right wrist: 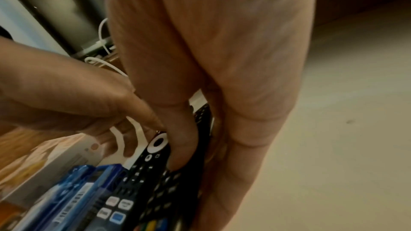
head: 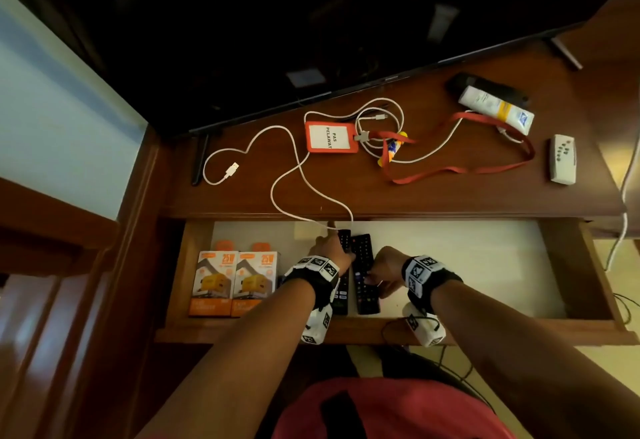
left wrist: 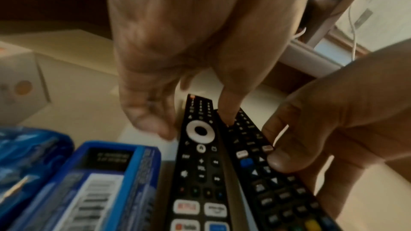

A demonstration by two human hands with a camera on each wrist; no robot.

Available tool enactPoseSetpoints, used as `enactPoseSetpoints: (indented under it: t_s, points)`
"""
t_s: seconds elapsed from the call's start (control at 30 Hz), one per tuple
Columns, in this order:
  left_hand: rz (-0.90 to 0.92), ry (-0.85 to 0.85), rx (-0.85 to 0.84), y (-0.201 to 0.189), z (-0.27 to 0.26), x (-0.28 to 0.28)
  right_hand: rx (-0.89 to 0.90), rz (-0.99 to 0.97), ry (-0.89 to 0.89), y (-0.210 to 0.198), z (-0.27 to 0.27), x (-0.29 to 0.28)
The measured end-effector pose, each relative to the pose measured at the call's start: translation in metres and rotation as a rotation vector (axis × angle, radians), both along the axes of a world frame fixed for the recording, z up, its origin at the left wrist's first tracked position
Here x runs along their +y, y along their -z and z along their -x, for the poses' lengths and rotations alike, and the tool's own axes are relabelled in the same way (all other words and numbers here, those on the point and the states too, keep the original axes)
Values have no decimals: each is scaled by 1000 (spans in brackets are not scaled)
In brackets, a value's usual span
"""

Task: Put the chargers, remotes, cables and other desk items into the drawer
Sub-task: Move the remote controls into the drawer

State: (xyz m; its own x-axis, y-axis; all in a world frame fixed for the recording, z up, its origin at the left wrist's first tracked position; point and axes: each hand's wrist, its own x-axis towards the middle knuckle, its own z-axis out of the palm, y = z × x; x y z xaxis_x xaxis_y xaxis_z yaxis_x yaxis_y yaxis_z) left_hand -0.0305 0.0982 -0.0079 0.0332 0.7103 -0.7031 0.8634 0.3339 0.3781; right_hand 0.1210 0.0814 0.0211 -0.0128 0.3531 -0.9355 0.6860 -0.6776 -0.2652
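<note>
The wooden drawer [head: 242, 331] stands open below the desk edge. Two black remotes lie side by side in its middle. My left hand [head: 329, 248] straddles the upper end of the left remote [left wrist: 200, 164], the one with a white ring, thumb on one side and forefinger [left wrist: 227, 111] on the other. My right hand [head: 384, 265] grips the right remote [left wrist: 266, 182], thumb [left wrist: 280, 161] on its buttons and fingers round its far edge. Two orange charger boxes [head: 235, 282] stand at the drawer's left.
On the desk lie a white cable [head: 287, 175], a red badge holder [head: 331, 137] with lanyard, a white tube [head: 495, 109], a small white remote [head: 562, 159] and a black remote [head: 485, 85]. Blue packs [left wrist: 106, 182] sit left of the remotes. A TV [head: 311, 23] stands behind.
</note>
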Motion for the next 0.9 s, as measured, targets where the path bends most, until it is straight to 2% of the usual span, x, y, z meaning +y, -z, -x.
enactPoseSetpoints:
  t_s: [0.17, 0.43, 0.53, 0.7, 0.77, 0.9]
  points:
    - [-64, 155, 68, 9, 7, 11, 5, 7, -115, 4, 8, 2]
    - [-112, 230, 75, 5, 20, 12, -40, -77, -216, -5, 20, 3]
    - [-52, 229, 93, -14, 18, 2, -52, -146, -287, -13, 22, 5]
    - [12, 350, 87, -59, 20, -3, -71, -309, -372, -30, 7, 10]
    - [4, 385, 20, -81, 20, -2, -39, -371, -307, -42, -8, 10]
    - [65, 390, -194, -134, 7, 5, 86, -469, -68, -83, -48, 18]
